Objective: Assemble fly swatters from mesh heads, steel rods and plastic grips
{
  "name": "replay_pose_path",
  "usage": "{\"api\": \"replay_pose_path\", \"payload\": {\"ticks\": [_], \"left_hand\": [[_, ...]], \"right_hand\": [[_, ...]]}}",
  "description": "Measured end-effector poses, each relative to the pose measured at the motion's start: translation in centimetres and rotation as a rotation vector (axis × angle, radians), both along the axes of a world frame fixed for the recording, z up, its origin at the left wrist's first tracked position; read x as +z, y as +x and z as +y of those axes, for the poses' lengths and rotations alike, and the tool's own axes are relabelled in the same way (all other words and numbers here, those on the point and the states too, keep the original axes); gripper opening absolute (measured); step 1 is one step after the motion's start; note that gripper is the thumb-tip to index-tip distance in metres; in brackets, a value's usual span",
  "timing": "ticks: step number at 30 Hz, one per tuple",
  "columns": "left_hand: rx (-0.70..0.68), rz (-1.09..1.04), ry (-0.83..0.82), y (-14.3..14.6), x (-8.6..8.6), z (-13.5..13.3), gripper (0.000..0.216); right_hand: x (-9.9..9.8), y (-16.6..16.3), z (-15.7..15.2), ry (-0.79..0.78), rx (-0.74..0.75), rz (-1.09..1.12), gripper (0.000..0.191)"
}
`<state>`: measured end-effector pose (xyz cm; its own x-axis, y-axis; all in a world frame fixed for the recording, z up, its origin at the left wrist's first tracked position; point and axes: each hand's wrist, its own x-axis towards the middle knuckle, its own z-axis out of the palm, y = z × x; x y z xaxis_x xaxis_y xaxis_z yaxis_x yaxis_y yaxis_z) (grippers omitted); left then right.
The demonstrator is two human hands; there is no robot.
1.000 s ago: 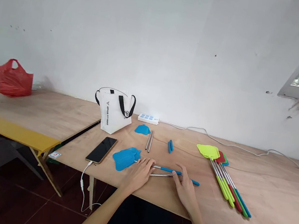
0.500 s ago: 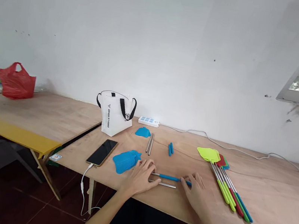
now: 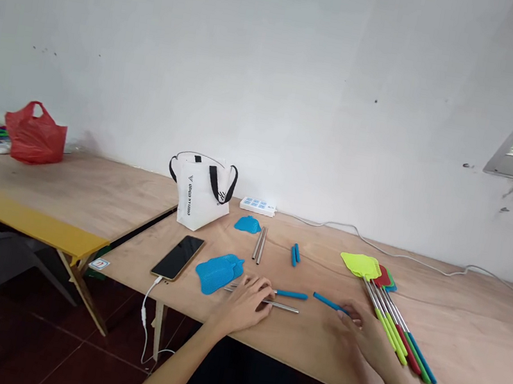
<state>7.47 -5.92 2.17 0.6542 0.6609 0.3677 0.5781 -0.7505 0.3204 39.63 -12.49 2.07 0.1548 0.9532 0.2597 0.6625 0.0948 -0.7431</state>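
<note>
My right hand [image 3: 357, 321] is closed in a pinch on one end of a blue handle sleeve [image 3: 329, 302], whose other end points left. My left hand [image 3: 250, 298] lies with curled fingers over metal tubes; its fingertips are partly hidden. From under it, one bare metal tube [image 3: 284, 307] sticks out to the right. Just behind that, a second blue handle [image 3: 291, 294] sits on a tube partly covered by my fingers. Overlapping blue fly swatter heads [image 3: 217, 273] lie left of my left hand.
Behind lie another blue swatter head [image 3: 248, 224], two metal tubes [image 3: 259, 246] and two blue handle sleeves [image 3: 295, 254]. Whole fly swatters [image 3: 393, 311] are piled at right. A phone [image 3: 178, 257], a white bag [image 3: 202, 196] and a power strip [image 3: 257, 206] stand leftward and behind.
My right hand has moved right, drawing the blue sleeve away from the other blue handle, so a gap now shows between them. My left hand has stayed nearly in place.
</note>
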Motion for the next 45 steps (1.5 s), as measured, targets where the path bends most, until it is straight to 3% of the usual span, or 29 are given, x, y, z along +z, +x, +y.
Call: {"api": "replay_pose_path", "payload": {"ticks": [4, 12, 17, 26, 33, 38, 45], "left_hand": [[-0.004, -0.003, -0.009, -0.1, -0.3, 0.3, 0.013], [-0.007, -0.036, -0.079, 0.0, -1.1, 1.1, 0.018], [-0.012, -0.057, -0.086, 0.0, -1.5, 1.4, 0.015], [-0.041, -0.087, -0.136, -0.1, -0.9, 1.1, 0.01], [-0.075, -0.123, -0.148, -0.1, -1.2, 1.2, 0.01], [-0.075, -0.219, -0.185, 0.0, -1.5, 1.5, 0.012], [-0.008, -0.116, -0.102, -0.1, -1.1, 1.0, 0.005]], "right_hand": [[1.1, -0.8, -0.4, -0.007, 0.061, 0.171, 0.038], [-0.4, -1.7, 0.2, -0.063, 0.15, 0.221, 0.031], [-0.5, -2.2, 0.5, -0.061, 0.17, 0.129, 0.026], [1.1, -3.7, 0.0, -0.094, 0.122, 0.117, 0.035], [-0.6, -6.3, 0.8, -0.116, 0.219, 0.125, 0.041], [-1.6, -8.3, 1.3, -0.066, 0.165, 0.014, 0.047], [-2.9, -7.1, 2.1, -0.011, 0.108, 0.043, 0.038]]}}
